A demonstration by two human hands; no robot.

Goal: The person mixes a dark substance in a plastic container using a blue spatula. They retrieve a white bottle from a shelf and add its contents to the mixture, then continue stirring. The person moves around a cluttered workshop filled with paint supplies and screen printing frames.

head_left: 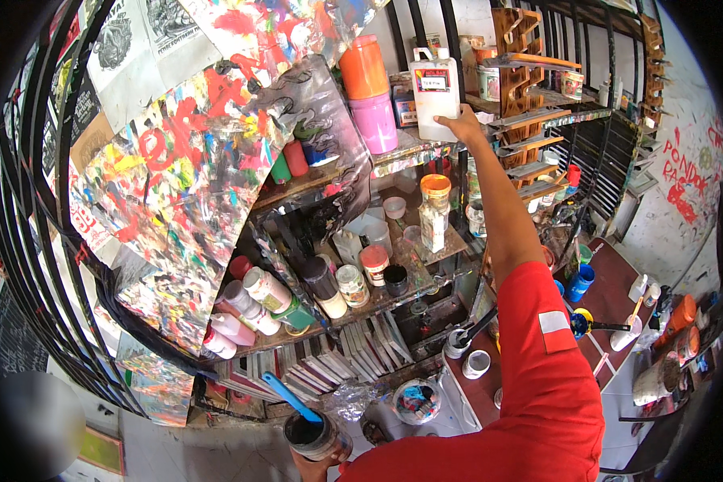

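A: Item 1, main pc.?

B: Rect. white plastic jug w/ red-and-black label (435, 90). Loc.: front edge of paint-stained upper wooden shelf (414, 153), approx. upright. Base on wood or just off it: can't tell.

A: Hold?

B: Right hand (459, 124), bare, grasping jug low on its R side: thumb across front face, other fingers mostly hidden.

A: And L?

B: Left hand (317, 467), at bottom of view: fingers curled round dark cylindrical container (323, 446); slim bright-blue handle (289, 395) sticks out of it, leaning L. Contents unclear.

A: Adj. stock?

B: L of jug: pink cylindrical tub (373, 124), orange cylindrical tub (361, 68) on top. Below: round orange-topped tub (435, 189), pale paint-marked boxy container (433, 229). Farther R: dark red-brown tabletop (614, 273).

A: Risks?

B: (1) Jug tipping: grip is low, one-sided, at arm's length; a full jug would likely be top-heavy. (2) Tub stack knocked, if jug swings L. (3) Drop onto lower stock, if thumb slips on smooth plastic. (4) Spill at L, if the container tilts during the long R reach; leaning handle could add leverage.
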